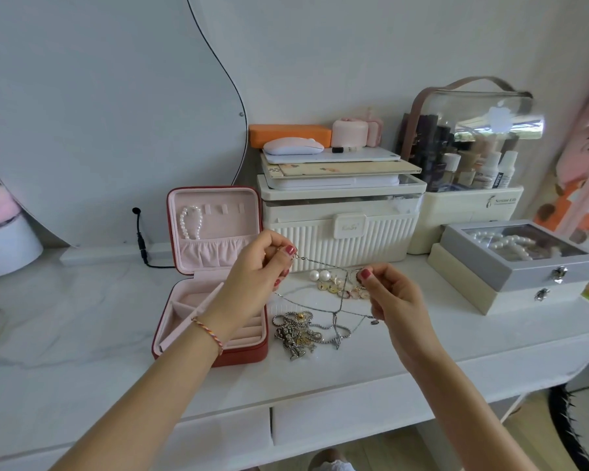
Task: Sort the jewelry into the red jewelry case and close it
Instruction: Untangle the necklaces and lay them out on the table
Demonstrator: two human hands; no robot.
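Note:
The red jewelry case (245, 356) lies open on the white table, its pink lid upright with a pearl bracelet (191, 222) hanging inside. My left hand (262, 263) and my right hand (388, 294) each pinch one end of a thin silver chain necklace (323, 265), stretched between them above the table; the rest of the chain hangs down in loops. Below lies a heap of silver and gold chains (300, 331). Pearl and shell earrings (330, 283) sit behind it.
A white ribbed organiser box (340, 229) with stacked items stands right behind the hands. A grey jewelry box (521, 256) with pearls and a clear cosmetics case (470, 147) are at the right. A mirror (109, 107) leans at the left, with a black cable (140, 236) beside it.

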